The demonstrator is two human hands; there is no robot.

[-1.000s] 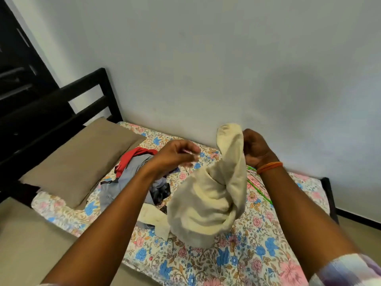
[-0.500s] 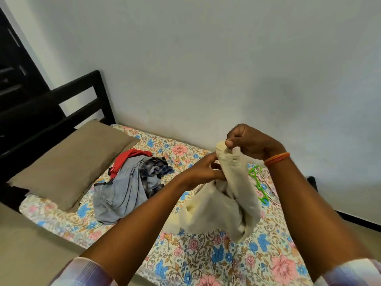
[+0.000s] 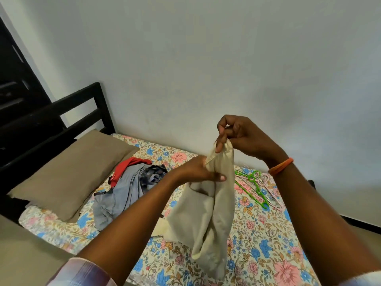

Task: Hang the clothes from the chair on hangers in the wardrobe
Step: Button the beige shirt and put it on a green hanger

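A cream garment (image 3: 208,219) hangs bunched above the bed, held by both hands. My right hand (image 3: 239,137) pinches its top edge, raised above the rest. Just below, my left hand (image 3: 203,172) grips the cloth at its upper part, thumb across the fabric. A pile of clothes lies on the bed to the left: a grey garment (image 3: 121,195), a red one (image 3: 127,166) and a dark patterned one (image 3: 152,176). Green and pink hangers (image 3: 255,186) lie on the bed to the right, behind my right forearm.
The bed has a floral sheet (image 3: 259,242), a brown pillow (image 3: 72,174) and a black headboard (image 3: 68,112) at the left. A white wall (image 3: 206,69) runs behind it. A dark door or wardrobe (image 3: 12,79) stands at the far left. Tan floor (image 3: 24,254) lies below.
My left hand moved right from empty air and took hold of the cream garment below my right hand. My right hand lifted the top edge higher. The view shifted slightly.
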